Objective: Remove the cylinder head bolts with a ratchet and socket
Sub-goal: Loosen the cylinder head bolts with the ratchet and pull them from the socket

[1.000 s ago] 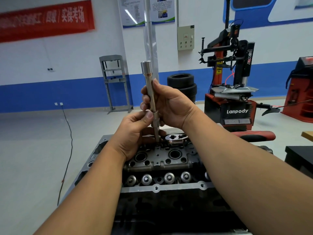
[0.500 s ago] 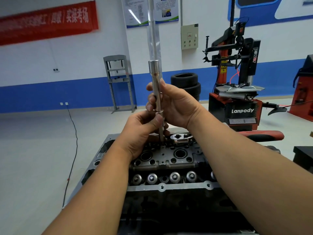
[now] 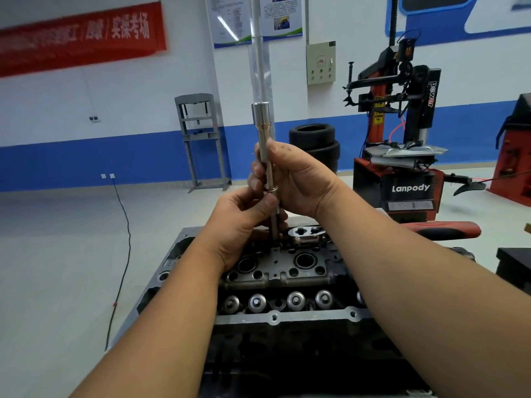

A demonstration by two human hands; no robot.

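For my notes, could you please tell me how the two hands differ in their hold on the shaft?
The right hand grips the shaft higher up, fingers wrapped around it; the left hand sits lower, thumb pinching it just under a small ring. Both hold the same upright shaft above the cylinder head.

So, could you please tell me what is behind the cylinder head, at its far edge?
A ratchet head lies at the far edge of the cylinder head, its red handle pointing right. The left hand covers whatever sits behind the head's left portion.

Both forearms are bare, apparently without sleeves, gloves, watch or rings.
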